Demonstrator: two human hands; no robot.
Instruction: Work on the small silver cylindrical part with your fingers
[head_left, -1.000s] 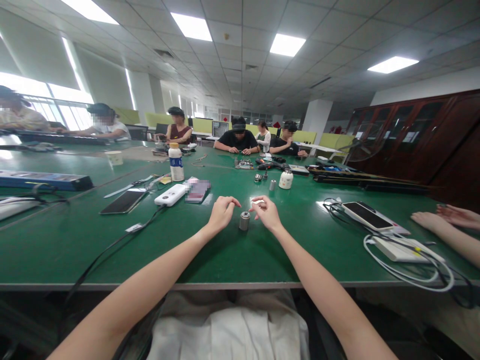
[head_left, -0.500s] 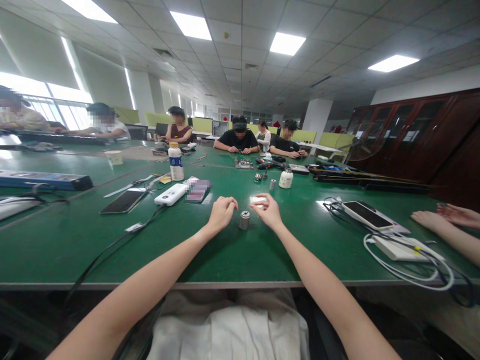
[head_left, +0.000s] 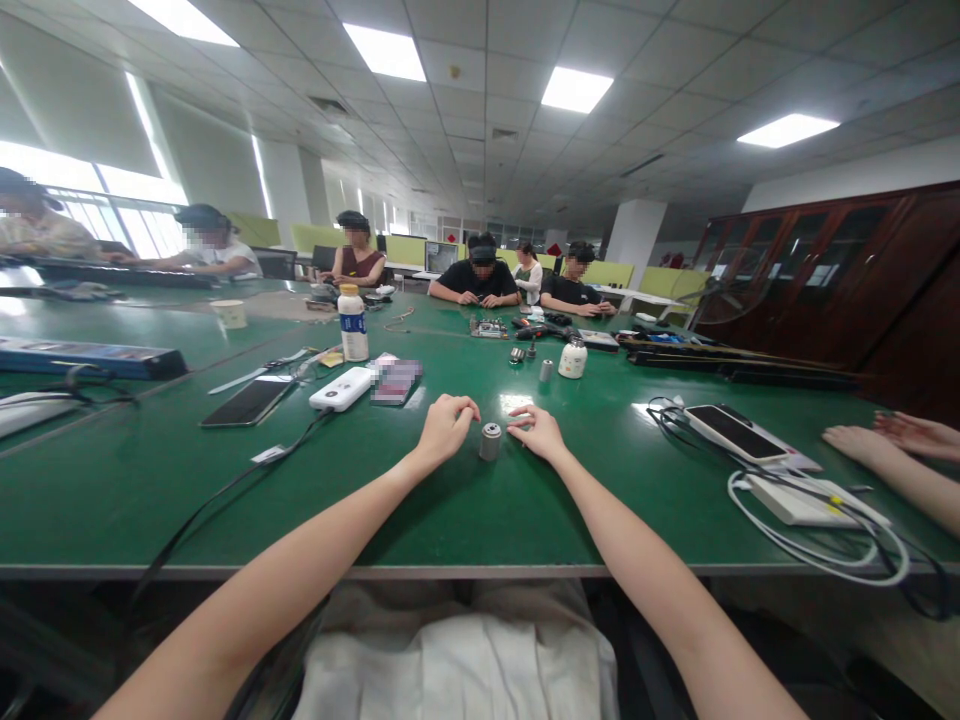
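Observation:
A small grey metal cylinder (head_left: 490,443) with a round hub on its top stands upright on the green table, between my two hands. My left hand (head_left: 448,428) is just left of it, its fingers loosely bent toward the cylinder and no object visible in them. On the other side, my right hand (head_left: 538,432) is open, thumb and fingers apart and turned toward the cylinder. There is a visible gap between the right fingertips and the cylinder. Whether the left fingertips touch it is hard to see.
Farther back stand a second metal cylinder (head_left: 546,371), a white jar (head_left: 572,359) and small metal parts (head_left: 517,355). Left are a bottle (head_left: 352,325), a white power bank (head_left: 341,389) and a phone (head_left: 247,402). Cables (head_left: 810,560) and another person's hands (head_left: 892,435) are right.
My right hand has lowered slightly and its fingers have drawn a little away from the cylinder. My left hand and the cylinder look almost unchanged.

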